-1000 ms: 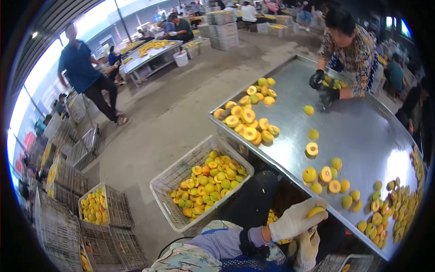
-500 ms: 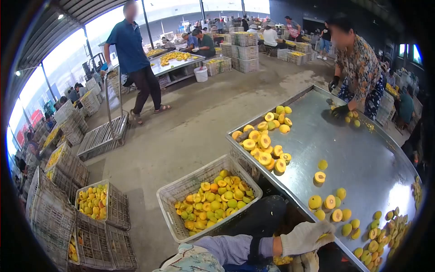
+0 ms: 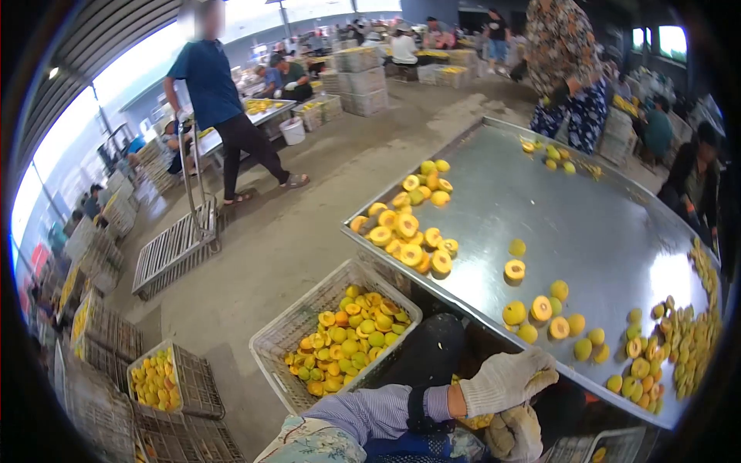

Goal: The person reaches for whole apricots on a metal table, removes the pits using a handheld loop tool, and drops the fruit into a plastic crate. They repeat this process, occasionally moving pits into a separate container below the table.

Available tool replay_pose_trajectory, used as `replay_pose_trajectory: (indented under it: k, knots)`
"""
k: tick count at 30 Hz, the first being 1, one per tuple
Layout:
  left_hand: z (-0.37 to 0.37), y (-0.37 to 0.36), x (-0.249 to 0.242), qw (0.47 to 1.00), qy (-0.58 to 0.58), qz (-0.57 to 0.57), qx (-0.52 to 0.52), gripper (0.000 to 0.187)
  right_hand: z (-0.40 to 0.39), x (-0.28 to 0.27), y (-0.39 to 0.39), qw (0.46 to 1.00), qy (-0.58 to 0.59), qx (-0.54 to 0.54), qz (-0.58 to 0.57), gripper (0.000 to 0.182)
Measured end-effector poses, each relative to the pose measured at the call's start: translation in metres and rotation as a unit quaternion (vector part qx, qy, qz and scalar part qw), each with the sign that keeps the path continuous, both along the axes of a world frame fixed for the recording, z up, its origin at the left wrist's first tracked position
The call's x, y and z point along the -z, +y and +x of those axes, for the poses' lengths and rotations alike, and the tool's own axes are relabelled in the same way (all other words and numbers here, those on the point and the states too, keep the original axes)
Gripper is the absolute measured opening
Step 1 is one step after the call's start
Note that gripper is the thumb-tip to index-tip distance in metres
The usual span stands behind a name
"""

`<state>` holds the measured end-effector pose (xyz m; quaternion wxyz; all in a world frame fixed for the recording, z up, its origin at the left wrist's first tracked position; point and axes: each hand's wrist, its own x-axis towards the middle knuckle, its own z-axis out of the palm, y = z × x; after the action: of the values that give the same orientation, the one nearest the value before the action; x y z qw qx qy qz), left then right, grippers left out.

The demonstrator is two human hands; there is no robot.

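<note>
My left hand [image 3: 505, 383], in a pale knit glove, is held by the near edge of the metal table [image 3: 486, 301], fingers curled together. Whatever it grips is hidden. Just below it is my right hand [image 3: 515, 434], also gloved, with its fingers bent; its contents cannot be made out. Cut yellow peach halves [image 3: 542, 309] lie on the table beyond my hands. Left of my knee, a plastic crate [image 3: 270, 345] holds many yellow-green peach halves [image 3: 347, 339].
More halves [image 3: 407, 225] are heaped at the table's left corner, and small brownish-green pieces [image 3: 689, 363] along its right side. A co-worker [image 3: 559, 54] stands at the far edge. Another person [image 3: 220, 92] walks beside a flat trolley [image 3: 179, 243]. Stacked crates [image 3: 100, 386] line the left.
My view has shifted right. Both my hands stay close together; the yellow bit seen at my left fingers no longer shows. The co-worker opposite has drawn their hands back from the fruit and straightened up.
</note>
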<state>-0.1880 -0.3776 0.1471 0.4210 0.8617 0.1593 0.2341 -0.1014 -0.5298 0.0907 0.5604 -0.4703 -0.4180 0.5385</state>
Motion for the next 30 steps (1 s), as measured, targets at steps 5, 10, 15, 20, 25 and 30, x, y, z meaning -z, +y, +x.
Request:
replay_pose_trajectory:
  k: [5,10,15,20,25,30]
  knots:
    - [-0.001,-0.003,-0.01,0.988,-0.114,0.102,0.017,0.024,-0.018,-0.033,-0.009,0.952,0.266,0.089,-0.123,0.009]
    - [0.005,0.006,-0.014,0.993,0.025,-0.078,0.09,0.022,-0.025,-0.055,0.008,0.93,0.315,0.115,-0.153,0.011]
    - [0.006,0.01,-0.014,0.98,-0.09,-0.017,0.175,0.027,-0.024,-0.036,-0.006,0.875,0.475,0.004,-0.088,0.015]
    - [0.008,0.002,-0.02,0.908,0.06,-0.394,0.127,0.028,-0.022,-0.035,-0.01,0.863,0.49,0.026,-0.124,0.018]
    - [0.005,0.003,-0.006,0.938,-0.052,-0.296,0.172,0.027,-0.027,-0.039,-0.01,0.837,0.534,0.029,-0.119,0.02]
    - [0.006,0.0,-0.003,0.86,-0.113,-0.433,0.245,0.025,-0.021,-0.033,-0.01,0.81,0.574,-0.109,-0.053,0.021]
